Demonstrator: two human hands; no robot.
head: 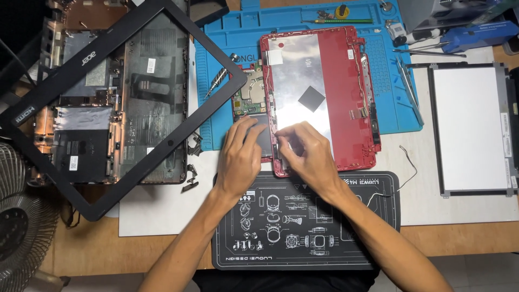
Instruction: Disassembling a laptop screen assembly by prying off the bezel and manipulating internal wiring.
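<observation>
1. My left hand (238,159) rests flat, fingers spread, on the dark panel (261,141).
2. My right hand (305,154) pinches the red lid (346,92) edge just beside it.
3. Risk: prying hard could crack the edge.

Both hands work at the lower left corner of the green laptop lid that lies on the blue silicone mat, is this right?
Not quite: the head view shows the laptop lid is red, not green. The rest holds: the left hand and right hand work at its lower left corner, on the blue silicone mat.
</observation>
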